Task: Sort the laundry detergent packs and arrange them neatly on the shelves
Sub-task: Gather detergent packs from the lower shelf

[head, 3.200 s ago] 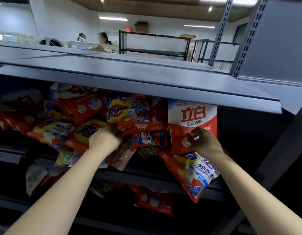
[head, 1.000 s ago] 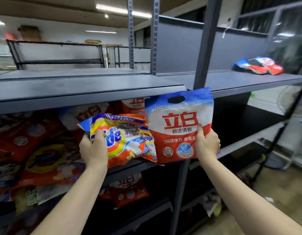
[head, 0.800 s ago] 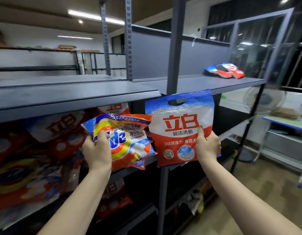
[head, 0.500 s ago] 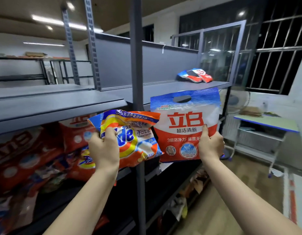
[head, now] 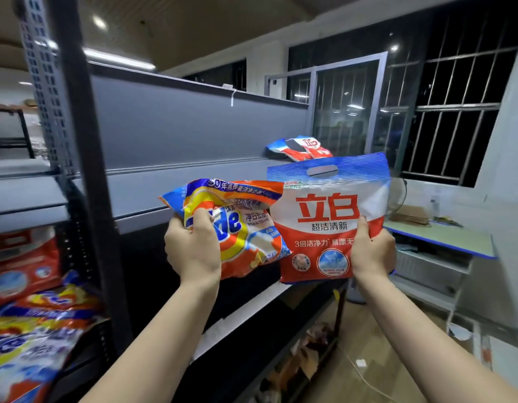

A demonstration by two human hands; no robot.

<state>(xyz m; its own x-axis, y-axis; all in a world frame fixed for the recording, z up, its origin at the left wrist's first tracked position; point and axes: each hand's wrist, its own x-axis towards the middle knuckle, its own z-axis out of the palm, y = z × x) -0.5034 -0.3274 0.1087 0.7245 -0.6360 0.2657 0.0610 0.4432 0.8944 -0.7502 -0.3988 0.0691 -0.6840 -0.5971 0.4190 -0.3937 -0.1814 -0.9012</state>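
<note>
My left hand (head: 193, 248) grips an orange, yellow and blue Tide pack (head: 246, 225) by its left side. My right hand (head: 372, 253) grips a red and white Liby pack (head: 321, 216) with a blue top and a handle hole, held upright. Both packs are in the air in front of the grey upper shelf (head: 170, 181) of the right-hand bay. Two more red, white and blue packs (head: 300, 148) lie at that shelf's far end. A jumble of packs (head: 28, 309) fills the left bay's lower shelf.
A dark perforated upright post (head: 80, 170) divides the two bays. A lower shelf (head: 252, 303) runs under my hands. On the right stand a blue-edged table (head: 443, 237), barred windows (head: 455, 103) and a fan. Litter lies on the floor by the shelf foot.
I pulled both packs out of the left bay's pile. My view has swung right along the shelving, and both hands carry the packs toward the right bay.
</note>
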